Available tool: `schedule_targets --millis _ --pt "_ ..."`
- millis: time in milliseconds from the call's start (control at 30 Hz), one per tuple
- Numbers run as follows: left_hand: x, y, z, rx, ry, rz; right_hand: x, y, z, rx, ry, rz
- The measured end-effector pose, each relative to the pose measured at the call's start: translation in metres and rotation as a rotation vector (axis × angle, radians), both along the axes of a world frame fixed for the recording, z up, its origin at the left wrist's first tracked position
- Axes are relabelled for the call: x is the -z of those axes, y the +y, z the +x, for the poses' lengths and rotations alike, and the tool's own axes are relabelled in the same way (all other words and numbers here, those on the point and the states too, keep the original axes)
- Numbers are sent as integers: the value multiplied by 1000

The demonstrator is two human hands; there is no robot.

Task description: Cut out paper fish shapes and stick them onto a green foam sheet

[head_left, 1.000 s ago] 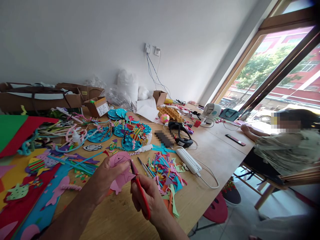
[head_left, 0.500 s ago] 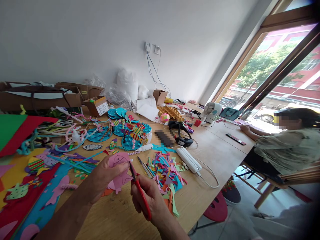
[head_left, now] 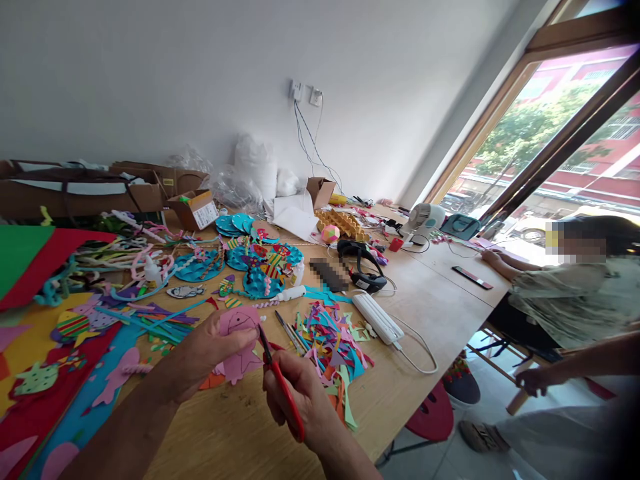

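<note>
A pink paper piece (head_left: 240,363) with a fish outline drawn on it is pinched between the thumb and fingers of my left hand (head_left: 210,350). My right hand (head_left: 295,393) grips red-handled scissors (head_left: 286,393), whose blades point up and away at the right edge of the pink paper. The scissors' handles look slightly parted. Both hands are raised over the near part of the wooden table (head_left: 225,440). Right of them lies a heap of coloured paper scraps (head_left: 333,340), with pens (head_left: 290,331) between.
Coloured paper sheets (head_left: 95,380) and pipe cleaners (head_left: 125,257) cover the left side. Blue plates (head_left: 260,283), a headset (head_left: 367,273) and a white power strip (head_left: 377,319) lie beyond. A seated person (head_left: 575,287) is at the right; another person's hand (head_left: 535,381) shows lower right.
The scissor handles have parted a little, and the pink paper has shifted slightly. At the lower right, another person's arm and shoe have come into view.
</note>
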State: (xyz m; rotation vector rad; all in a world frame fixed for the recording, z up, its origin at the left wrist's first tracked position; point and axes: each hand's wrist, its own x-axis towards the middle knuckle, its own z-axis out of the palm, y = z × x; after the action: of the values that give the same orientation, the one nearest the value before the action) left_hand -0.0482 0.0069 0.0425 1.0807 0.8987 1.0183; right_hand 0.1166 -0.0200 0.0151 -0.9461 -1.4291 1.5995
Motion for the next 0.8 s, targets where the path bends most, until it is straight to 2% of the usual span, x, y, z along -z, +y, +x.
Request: schedule_targets --millis 100,400,667,800 --pt "-3 -1 -1 -27 15 -2 0 0 2 -17 -28 4" --pt "1 1 -6 26 57 -29 0 0 10 -42 -138 30" --pt "-2 0 -8 129 94 -64 -5 1 31 -78 -470 327" --pt "0 -1 -8 183 106 -44 -6 2 35 -68 -551 383"
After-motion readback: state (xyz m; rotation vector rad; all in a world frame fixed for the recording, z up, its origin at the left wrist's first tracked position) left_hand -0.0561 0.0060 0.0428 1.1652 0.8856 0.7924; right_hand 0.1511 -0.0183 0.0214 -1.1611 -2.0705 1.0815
